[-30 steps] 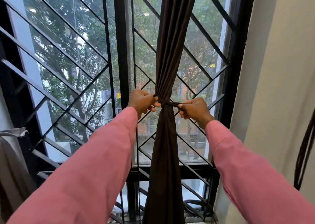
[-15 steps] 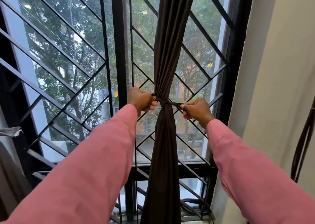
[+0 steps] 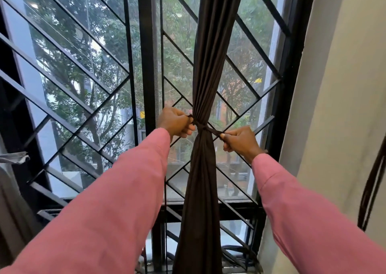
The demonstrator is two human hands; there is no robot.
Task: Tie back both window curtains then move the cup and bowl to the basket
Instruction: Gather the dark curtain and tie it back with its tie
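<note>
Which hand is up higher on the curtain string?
The left hand is higher, close beside the brown curtain. The right hand sits lower and farther out, pulling its end of the tie.

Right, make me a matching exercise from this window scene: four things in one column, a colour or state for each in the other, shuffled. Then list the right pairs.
Things:
1. curtain
2. left hand
3. right hand
4. sleeve

States:
A. pink
B. dark brown, gathered into a bunch
C. grip closed on the tie end, left of the curtain
D. grip closed on the tie end, right of the curtain and lower

Pairs: 1-B, 2-C, 3-D, 4-A
</note>
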